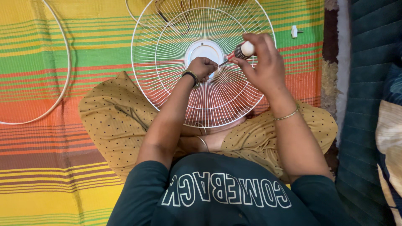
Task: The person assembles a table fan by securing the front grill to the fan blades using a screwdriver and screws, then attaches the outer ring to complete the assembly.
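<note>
white wire fan guard [176, 83] rests tilted on the lap, over a striped mat [42, 62]. left hand [202, 67] fisted, knuckles against the guard beside the round centre plate [204, 50]; whether it pinches anything is hidden. right hand [264, 62] closed around a screwdriver [239, 52], tip angled toward the left fist. small white part [295, 31] lies apart on the mat.

Dark green top, dotted mustard trousers, bangles
</note>
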